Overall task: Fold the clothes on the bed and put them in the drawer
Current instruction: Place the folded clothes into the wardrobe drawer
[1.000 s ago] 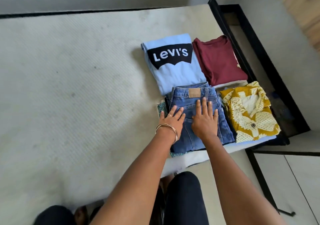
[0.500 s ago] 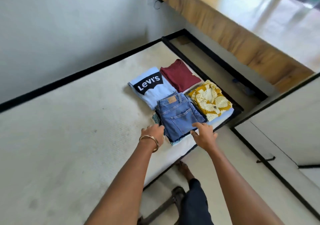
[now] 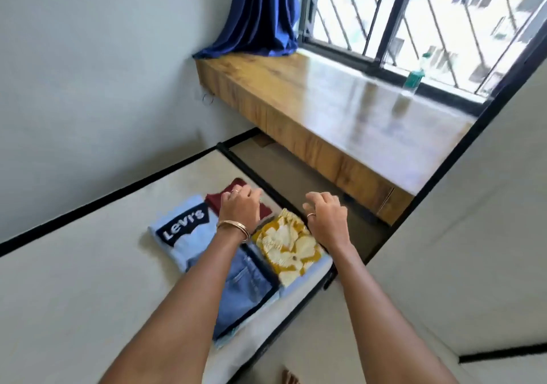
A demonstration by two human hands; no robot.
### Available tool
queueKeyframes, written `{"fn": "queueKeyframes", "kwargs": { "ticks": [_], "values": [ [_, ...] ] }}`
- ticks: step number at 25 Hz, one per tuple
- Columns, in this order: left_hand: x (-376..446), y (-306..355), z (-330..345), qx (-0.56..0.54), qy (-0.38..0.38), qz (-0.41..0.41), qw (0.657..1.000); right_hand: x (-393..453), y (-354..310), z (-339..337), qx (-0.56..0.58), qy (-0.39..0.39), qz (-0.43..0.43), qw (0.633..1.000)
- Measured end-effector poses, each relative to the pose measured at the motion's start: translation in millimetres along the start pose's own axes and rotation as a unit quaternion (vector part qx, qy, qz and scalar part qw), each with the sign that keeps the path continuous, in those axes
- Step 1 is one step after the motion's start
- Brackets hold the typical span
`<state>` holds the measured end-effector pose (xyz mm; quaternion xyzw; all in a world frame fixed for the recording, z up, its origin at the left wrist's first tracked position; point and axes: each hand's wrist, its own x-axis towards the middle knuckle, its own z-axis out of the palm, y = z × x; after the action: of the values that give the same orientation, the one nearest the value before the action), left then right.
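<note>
2 hands reach forward over the folded clothes, and neither has hold of anything. Left hand (image 3: 241,206), with a ring on 1 finger and bangles (image 3: 235,227) at the wrist, hovers with loosely curled fingers above the maroon shirt (image 3: 217,199); whether the fingertips touch the cloth is hard to tell through the blur. Right hand (image 3: 327,216), also ringed, hangs in the air with its fingers relaxed and bent, out past the far edge of the yellow patterned shirt (image 3: 288,246), which lies just beneath its wrist. Under the left forearm lie the folded jeans (image 3: 247,292), and to the left of that hand the light blue Levi's shirt (image 3: 185,232), its black logo face up. All 4 pieces sit close together, edges touching, at the corner of the bed (image 3: 74,280). Beyond the right hand a dark gap runs along the bed's black frame, and past it stands a wooden window ledge (image 3: 340,111). Farther off, a small green bottle (image 3: 414,77) stands on the ledge by the barred window (image 3: 414,14), and a blue curtain (image 3: 263,14) hangs beyond the left hand.
</note>
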<state>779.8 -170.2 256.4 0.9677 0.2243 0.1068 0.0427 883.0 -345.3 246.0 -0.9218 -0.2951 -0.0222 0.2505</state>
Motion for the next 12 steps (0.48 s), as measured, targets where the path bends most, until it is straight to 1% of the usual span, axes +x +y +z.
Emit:
{"fn": "queueKeyframes", "kwargs": {
  "ticks": [3, 6, 8, 10, 12],
  "values": [
    [65, 54, -30, -0.005, 0.036, 0.01, 0.999, 54, 22, -57, -0.001, 0.029, -0.026, 0.999],
    [116, 114, -51, 0.019, 0.058, 0.066, 0.996, 90, 51, -103, -0.043, 0.076, -0.013, 0.996],
    [141, 154, -59, 0.034, 0.076, 0.101, 0.991, 101, 69, -126, -0.076, 0.102, -0.012, 0.992],
    [158, 182, -64, 0.035, 0.094, 0.124, 0.987, 105, 82, -146, -0.101, 0.113, -0.013, 0.988],
    [172, 214, -71, 0.02, 0.109, 0.154, 0.982, 100, 99, -172, -0.129, 0.16, -0.001, 0.979]
  ]
}}
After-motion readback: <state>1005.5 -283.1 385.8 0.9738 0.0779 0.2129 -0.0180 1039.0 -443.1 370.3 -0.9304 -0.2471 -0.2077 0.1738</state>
